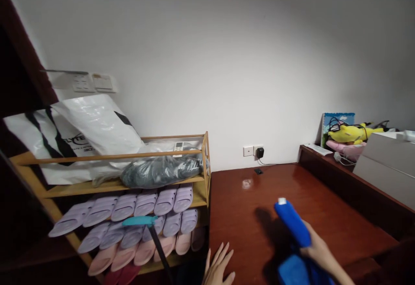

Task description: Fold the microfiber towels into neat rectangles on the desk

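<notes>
- Left hand (218, 270) has its fingers spread and is down at the near left part of the reddish-brown desktop (240, 220), holding nothing that I can see.
- Right hand (313, 248) is wrapped around a blue bundle (292, 223), up over the right half of the desktop. Fingertips are mostly hidden, but the grip looks closed to me.
- Done so far, I'd say: the bundle is picked up. There's a dark shadow (267, 226) beside it, so it seems to be off the surface.
- Not done: it looks folded or bunched, white tag (282, 200) sticking out the far end, more blue stuff (293, 270) below. Can't tell if that's the same piece.
- So I'd call it early days, with any actual work with the bundle left to do. Honestly just a guess from one view.
</notes>
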Available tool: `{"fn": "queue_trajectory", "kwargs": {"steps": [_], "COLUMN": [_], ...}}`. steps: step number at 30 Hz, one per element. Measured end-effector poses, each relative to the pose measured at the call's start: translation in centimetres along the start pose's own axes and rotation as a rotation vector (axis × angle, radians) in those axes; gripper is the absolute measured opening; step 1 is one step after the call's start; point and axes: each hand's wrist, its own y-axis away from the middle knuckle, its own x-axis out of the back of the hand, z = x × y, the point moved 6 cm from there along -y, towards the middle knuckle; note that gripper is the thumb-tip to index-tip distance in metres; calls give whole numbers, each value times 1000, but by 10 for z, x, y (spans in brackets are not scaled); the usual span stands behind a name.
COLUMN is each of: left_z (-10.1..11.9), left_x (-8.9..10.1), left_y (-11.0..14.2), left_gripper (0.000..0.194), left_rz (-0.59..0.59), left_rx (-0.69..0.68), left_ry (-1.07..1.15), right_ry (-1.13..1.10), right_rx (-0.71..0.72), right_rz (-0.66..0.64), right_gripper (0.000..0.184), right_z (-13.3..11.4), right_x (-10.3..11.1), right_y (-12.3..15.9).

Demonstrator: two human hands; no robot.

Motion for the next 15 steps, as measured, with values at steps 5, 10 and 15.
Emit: {"fn": "queue_trajectory", "kwargs": {"steps": [5, 10, 15], "left_z": [18, 58, 75], "left_x": [-16, -53, -67], "left_y": [-19, -43, -50], "left_gripper": [60, 77, 80], "left_rz": [143, 84, 109], "left_rx": [84, 48, 33], "left_ry": [-10, -43, -92], "right_ry": [-122, -157, 39], "right_rx": [-42, -64, -150], "right_rz": [-42, -48, -67], "right_gripper": [81, 63, 58], "right_z": [-26, -2, 57], "right_x": [-133, -155, -96], "right_y": [-34, -31, -58]}}
